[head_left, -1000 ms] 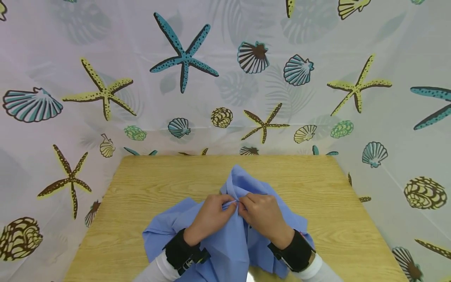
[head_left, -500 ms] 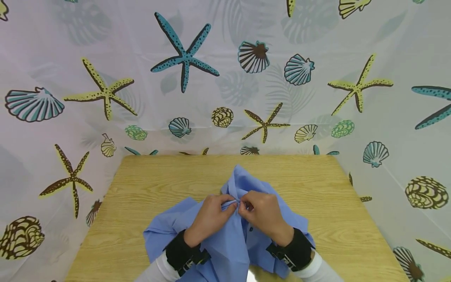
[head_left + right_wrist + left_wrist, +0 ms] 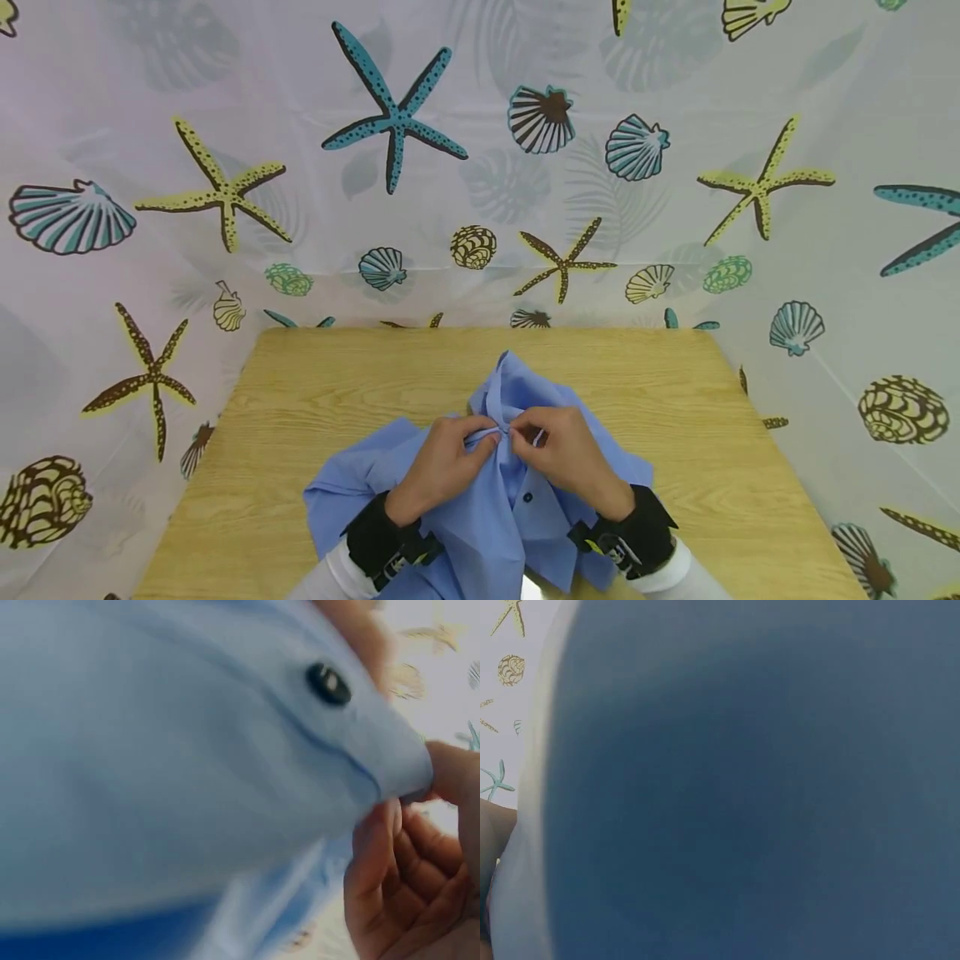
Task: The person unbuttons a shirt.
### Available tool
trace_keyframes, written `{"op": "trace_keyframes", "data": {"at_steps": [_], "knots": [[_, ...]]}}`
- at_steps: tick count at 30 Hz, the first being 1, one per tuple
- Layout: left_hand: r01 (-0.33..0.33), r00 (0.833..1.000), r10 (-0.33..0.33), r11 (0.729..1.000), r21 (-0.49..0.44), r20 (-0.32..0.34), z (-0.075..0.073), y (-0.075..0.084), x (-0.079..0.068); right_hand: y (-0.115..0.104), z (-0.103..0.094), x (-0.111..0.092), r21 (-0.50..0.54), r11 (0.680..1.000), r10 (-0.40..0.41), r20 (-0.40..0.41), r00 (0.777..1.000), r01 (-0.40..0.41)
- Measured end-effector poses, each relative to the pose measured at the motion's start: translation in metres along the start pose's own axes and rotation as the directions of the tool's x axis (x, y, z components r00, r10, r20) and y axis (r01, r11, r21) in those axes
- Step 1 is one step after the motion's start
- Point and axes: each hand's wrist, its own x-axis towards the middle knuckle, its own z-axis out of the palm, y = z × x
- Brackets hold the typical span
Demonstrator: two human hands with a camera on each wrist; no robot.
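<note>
A light blue button-up shirt [image 3: 480, 521] lies bunched in front of me, its upper part raised in a peak. My left hand [image 3: 441, 467] pinches a fold of it between thumb and fingers. Close beside, my right hand [image 3: 564, 454] pinches the shirt's edge with thumb and forefinger. A dark button [image 3: 527, 497] shows below the right hand; the right wrist view has a dark button [image 3: 328, 684] near the pinched edge. Blurred blue cloth [image 3: 742, 795] fills most of the left wrist view and hides the left fingers. What lies between the fingertips is too small to tell.
The shirt rests on a wood-grain table [image 3: 337, 375]. A white curtain [image 3: 480, 192] printed with starfish and shells hangs behind the table and along both sides. Black straps with small cameras [image 3: 615, 550] sit on both wrists.
My right thumb and forefinger have spread into a rounder pinch, and the right wrist has shifted slightly right. More of the shirt front with its dark button now shows below. The left hand stays nearly still.
</note>
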Motion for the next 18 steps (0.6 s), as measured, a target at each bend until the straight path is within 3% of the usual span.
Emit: {"op": "trace_keyframes", "data": {"at_steps": [3, 7, 14, 18], "knots": [[0.031, 0.999, -0.032, 0.999, 0.036, 0.031, 0.0003, 0.0014, -0.0003, 0.0033, 0.001, -0.0012, -0.222, 0.961, -0.164, 0.034, 0.986, 0.168], [0.043, 0.997, -0.049, 0.994, 0.104, 0.064, 0.0026, 0.0031, 0.0004, 0.0031, 0.0006, -0.0015, -0.359, 0.887, -0.281, 0.078, 0.956, 0.29], [0.018, 0.996, -0.034, 0.981, 0.194, 0.077, 0.0051, 0.0083, 0.0006, -0.0017, 0.0034, -0.0031, -0.479, 0.839, -0.266, 0.055, 0.962, 0.259], [0.018, 0.997, -0.032, 0.979, 0.201, 0.067, 0.0068, 0.01, -0.0002, 0.0018, 0.0087, -0.0054, -0.507, 0.832, -0.263, -0.005, 0.965, 0.224]]}}
